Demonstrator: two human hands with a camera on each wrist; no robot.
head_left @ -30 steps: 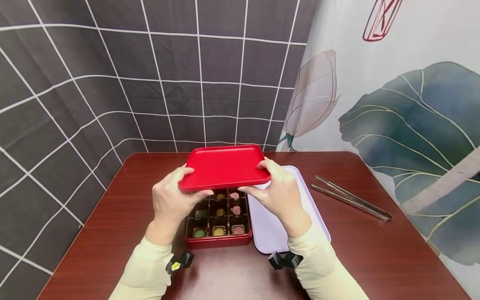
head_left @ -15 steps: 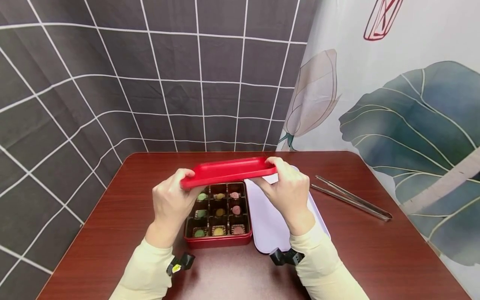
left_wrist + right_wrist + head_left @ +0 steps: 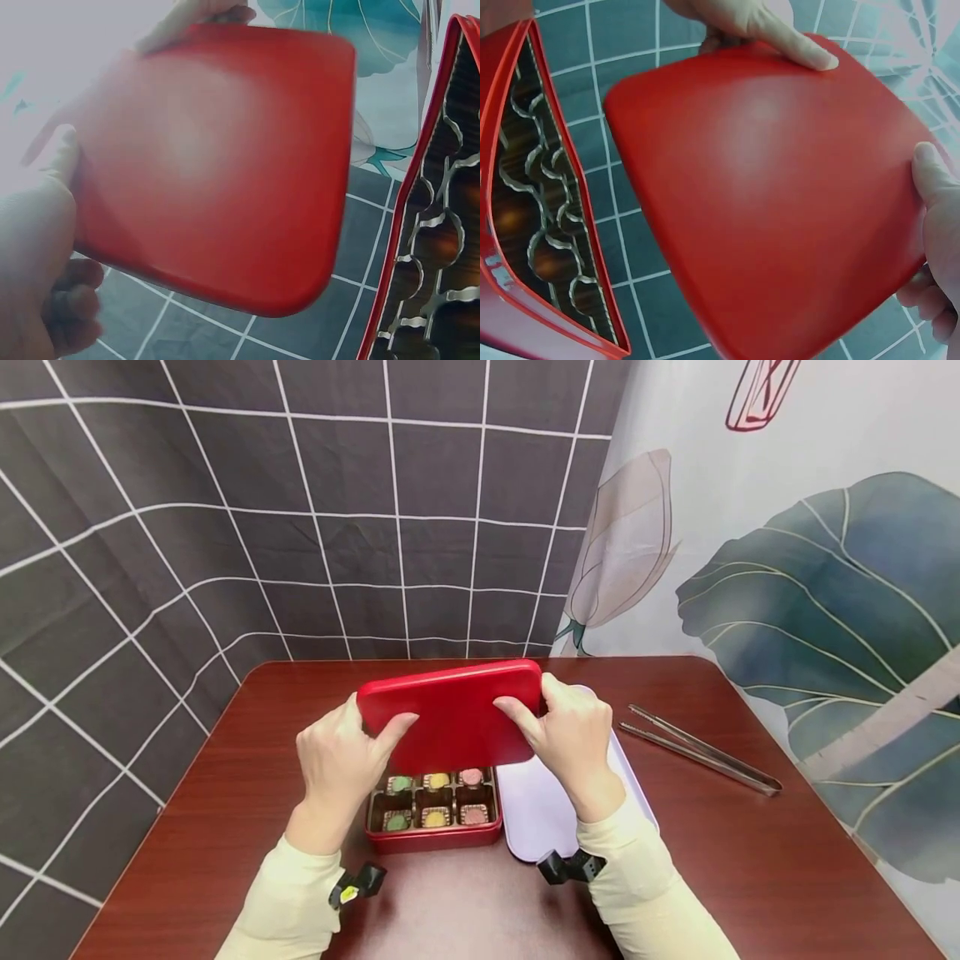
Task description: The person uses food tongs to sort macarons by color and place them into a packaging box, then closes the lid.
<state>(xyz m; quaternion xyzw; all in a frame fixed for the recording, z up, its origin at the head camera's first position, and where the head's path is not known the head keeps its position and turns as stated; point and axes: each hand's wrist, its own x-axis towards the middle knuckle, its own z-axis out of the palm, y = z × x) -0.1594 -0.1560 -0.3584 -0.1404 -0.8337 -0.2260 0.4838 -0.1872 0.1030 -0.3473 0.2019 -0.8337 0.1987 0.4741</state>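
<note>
Centre frame: I hold the lid [image 3: 450, 714] tilted above the box [image 3: 433, 817], left hand [image 3: 337, 764] and right hand [image 3: 573, 739] each pinching a side edge, thumbs curled over its top. Box open, sweets [image 3: 436, 781] untouched; tray [image 3: 540, 810] bare, tongs [image 3: 697, 749] idle at right.

Both forearms reach forward from the bottom of the head view, in pale cream sleeves, each with a small black mount at the wrist. The left hand [image 3: 337, 768] is raised, wrist bent slightly back, thumb stretched across the near face of the red lid [image 3: 450, 717] and the other fingers curled behind its left edge; the left wrist view shows those fingers folded at the back. The right hand [image 3: 573, 739] mirrors it, thumb laid flat on the near face, fingers wrapped behind the right edge. Each grip is a pinch at an edge, and the hands stand level, apart.
</note>
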